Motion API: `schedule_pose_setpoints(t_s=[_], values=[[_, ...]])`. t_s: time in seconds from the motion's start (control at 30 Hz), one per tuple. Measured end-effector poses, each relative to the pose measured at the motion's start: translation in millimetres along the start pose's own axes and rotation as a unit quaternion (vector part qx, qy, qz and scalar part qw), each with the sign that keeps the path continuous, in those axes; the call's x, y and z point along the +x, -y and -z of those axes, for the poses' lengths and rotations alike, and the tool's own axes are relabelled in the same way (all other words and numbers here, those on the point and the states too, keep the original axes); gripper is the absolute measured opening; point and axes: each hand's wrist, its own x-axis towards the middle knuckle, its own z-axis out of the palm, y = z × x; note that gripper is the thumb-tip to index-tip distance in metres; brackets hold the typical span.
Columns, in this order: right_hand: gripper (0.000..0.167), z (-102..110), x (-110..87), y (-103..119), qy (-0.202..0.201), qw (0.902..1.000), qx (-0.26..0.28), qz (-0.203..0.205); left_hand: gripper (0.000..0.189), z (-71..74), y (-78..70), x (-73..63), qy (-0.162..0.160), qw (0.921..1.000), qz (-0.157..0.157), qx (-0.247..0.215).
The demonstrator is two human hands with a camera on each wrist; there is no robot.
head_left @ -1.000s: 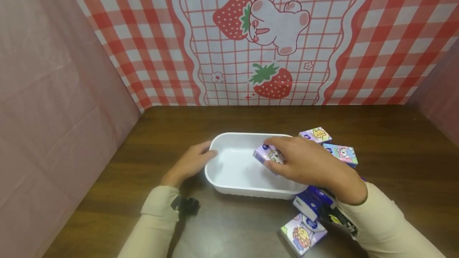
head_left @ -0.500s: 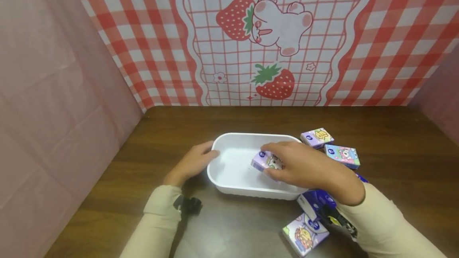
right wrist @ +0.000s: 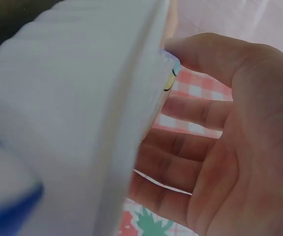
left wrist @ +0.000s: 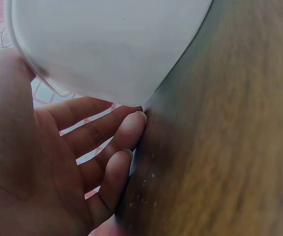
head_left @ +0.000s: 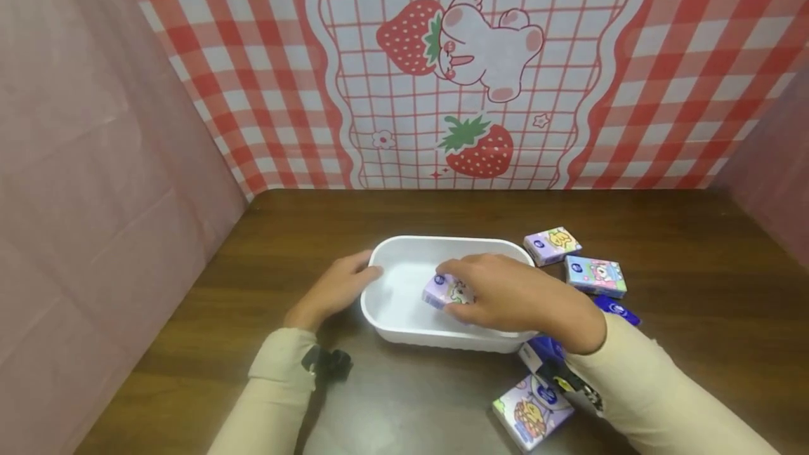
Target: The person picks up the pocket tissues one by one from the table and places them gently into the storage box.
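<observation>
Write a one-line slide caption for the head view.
Right hand holding a small box over or in a white tub, left hand gripping the tub.

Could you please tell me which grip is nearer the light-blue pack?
Right. The right grip is over the tray, left of the light-blue pack; the left grip is farther away, at the tray's left end.
</observation>
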Motion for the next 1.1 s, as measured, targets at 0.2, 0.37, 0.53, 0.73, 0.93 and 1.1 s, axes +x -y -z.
schedule_pose_setpoints(t_s=[0.2,0.37,0.53,0.73,0.93,1.1], values=[[0.049,-5.5,10.0,6.7,0.025,0.9996,0.002,0.016,0.04,0.1,3.3,0.6,-0.006,0.9999,-0.011,0.01],[0.047,-8.6,15.1,12.2,0.039,0.9989,-0.014,0.024,0.04,0.6,2.2,-0.5,-0.009,0.9998,-0.013,0.014],[0.047,-8.9,17.1,15.5,0.036,0.9984,-0.033,0.029,0.04,0.4,2.1,-0.4,-0.008,0.9998,-0.015,0.012],[0.048,-11.4,20.1,15.9,0.041,0.9982,-0.033,0.03,0.041,0.7,2.5,-1.2,-0.005,0.9999,-0.005,0.013],[0.049,-13.2,23.2,15.0,0.05,0.9983,-0.025,0.017,0.041,0.7,2.3,-0.9,-0.004,0.9999,-0.002,0.012],[0.049,-14.3,24.1,14.7,0.053,0.9983,-0.022,0.014,0.042,0.0,2.4,0.1,-0.003,0.9999,0.0,0.011]])
